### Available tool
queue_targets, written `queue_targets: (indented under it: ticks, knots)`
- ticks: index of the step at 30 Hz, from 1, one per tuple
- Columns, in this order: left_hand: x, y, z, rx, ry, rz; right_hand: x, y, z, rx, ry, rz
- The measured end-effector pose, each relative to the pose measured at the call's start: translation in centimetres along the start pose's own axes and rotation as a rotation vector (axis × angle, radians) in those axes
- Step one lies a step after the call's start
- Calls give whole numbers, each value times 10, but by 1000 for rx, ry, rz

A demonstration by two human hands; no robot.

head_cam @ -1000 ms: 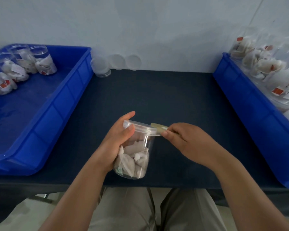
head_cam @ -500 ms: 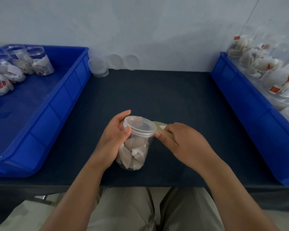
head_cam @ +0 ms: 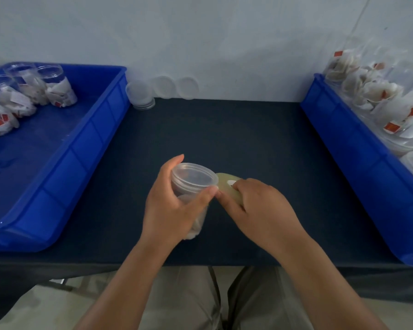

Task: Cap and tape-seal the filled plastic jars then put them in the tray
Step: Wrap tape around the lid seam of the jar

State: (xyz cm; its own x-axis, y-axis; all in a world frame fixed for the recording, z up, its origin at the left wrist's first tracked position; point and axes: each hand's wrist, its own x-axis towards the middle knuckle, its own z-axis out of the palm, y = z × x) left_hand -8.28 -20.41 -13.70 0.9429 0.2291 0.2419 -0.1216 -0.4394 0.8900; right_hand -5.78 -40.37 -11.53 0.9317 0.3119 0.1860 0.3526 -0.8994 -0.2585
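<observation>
Our left hand (head_cam: 172, 206) curls its fingers (head_cam: 177, 163) round the tilted jar (head_cam: 191, 194). Light, thin-walled, slick, we judge: hold just under the lid (head_cam: 193, 175). Right of those fingers, our right hand (head_cam: 260, 206) pinches the tape (head_cam: 225, 184) at the rim.

Dark table (head_cam: 224, 139) bears left tray (head_cam: 88, 148), right tray (head_cam: 358, 163) and stacked clear lids (head_cam: 141, 96).

Your jar (head_cam: 193, 179) is clear plastic, showing white sachets inside; your tape roll (head_cam: 228, 185) is pale yellow. The left tray (head_cam: 86, 148) and right tray (head_cam: 358, 158) are bright blue, the table (head_cam: 224, 134) dark navy, the tags (head_cam: 391, 126) at far right red
</observation>
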Motion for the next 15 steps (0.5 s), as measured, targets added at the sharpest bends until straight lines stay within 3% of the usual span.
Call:
queue_targets:
  ticks: [4, 9, 15]
  knots:
    - [12, -5, -9, -75, 19, -91, 2, 11, -7, 181, -139, 27]
    - [20, -16, -17, -361, -209, -152, 14, 19, -14, 132, -153, -56]
    - [18, -33, -16, -599, -291, -208, 17, 16, -11, 240, -182, -128]
